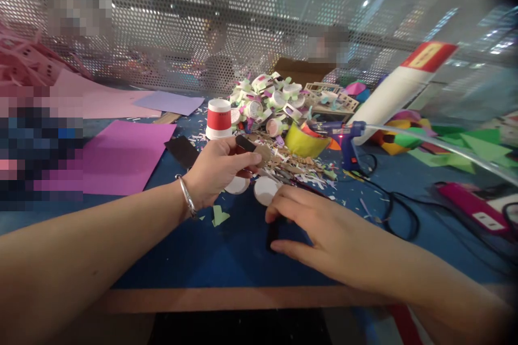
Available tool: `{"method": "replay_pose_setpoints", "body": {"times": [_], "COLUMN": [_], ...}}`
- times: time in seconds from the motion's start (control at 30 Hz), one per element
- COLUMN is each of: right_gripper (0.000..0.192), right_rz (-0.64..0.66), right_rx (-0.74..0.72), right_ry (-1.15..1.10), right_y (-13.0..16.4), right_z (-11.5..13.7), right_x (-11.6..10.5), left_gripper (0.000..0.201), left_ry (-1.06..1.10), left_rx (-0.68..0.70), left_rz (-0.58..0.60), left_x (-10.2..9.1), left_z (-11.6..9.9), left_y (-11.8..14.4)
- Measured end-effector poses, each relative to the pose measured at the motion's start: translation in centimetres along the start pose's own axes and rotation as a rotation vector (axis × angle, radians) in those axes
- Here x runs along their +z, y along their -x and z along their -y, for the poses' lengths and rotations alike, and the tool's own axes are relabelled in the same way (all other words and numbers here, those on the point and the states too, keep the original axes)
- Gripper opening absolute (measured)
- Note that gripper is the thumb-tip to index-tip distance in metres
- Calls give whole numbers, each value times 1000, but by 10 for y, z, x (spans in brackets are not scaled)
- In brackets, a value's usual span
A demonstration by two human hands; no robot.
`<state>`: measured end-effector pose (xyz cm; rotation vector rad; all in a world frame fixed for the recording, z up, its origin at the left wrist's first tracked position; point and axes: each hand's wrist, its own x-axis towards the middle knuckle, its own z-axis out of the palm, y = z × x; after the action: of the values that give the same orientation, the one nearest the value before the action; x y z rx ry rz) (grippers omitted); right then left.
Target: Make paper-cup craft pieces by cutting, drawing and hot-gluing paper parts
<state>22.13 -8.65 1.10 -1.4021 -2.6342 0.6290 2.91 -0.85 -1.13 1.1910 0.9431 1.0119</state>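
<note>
A small black-and-tan piece (251, 150) is held in the left hand (216, 172), pinched between thumb and fingers and raised clear of the blue table (226, 259). The piece's long axis runs roughly left to right, tilted slightly down toward the right, with its tan end pointing toward the scrap pile (283, 161).

The right hand (319, 226) is laid palm-down on the table near the front edge, its fingers curled over a dark strip (273, 234). The strip is pressed flat rather than lifted; whether it is truly gripped cannot be told, as most of it is hidden beneath the fingers. Its visible part runs front to back, roughly at right angles to the held piece.

The held piece lies above and to the left of the strip, with two white discs (265, 190) resting on the table between them, just beyond the right fingertips. The strip is much nearer the right hand; the left hand is held apart from it.

Further back, a red-and-white cup (219, 118) is seen standing upright, and a glue gun (348, 137) toward the right, its cord trailing to the right edge.
</note>
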Motion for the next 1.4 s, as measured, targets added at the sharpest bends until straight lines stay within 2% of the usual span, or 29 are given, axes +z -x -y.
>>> {"method": "replay_pose_setpoints", "body": {"times": [0.1,0.5,0.73,0.97,1.2,1.33,1.4], "right_gripper": [24,21,27,21,19,5,7], "right_rz": [-17,-11,-70,-97,-60,-17,-24], "right_rx": [17,71,74,98,156,131,112], "right_ry": [16,79,76,-8,-214,-309,-350], "right_y": [0,1,5,6,7,5,3], "right_z": [0,3,7,9,10,7,5], "right_x": [1,4,8,13,13,6,-2], "left_gripper": [5,6,9,8,9,10,12], "left_ry": [-8,-26,-41,-47,-7,13,24], "left_rx": [19,63,64,83,104,52,33], "left_rz": [-8,-6,-3,1,5,6,10], "left_x": [-1,-2,-2,-3,-4,-5,-5], "left_z": [1,3,2,0,-3,-5,-6], "left_y": [0,0,1,3,6,6,6]}}
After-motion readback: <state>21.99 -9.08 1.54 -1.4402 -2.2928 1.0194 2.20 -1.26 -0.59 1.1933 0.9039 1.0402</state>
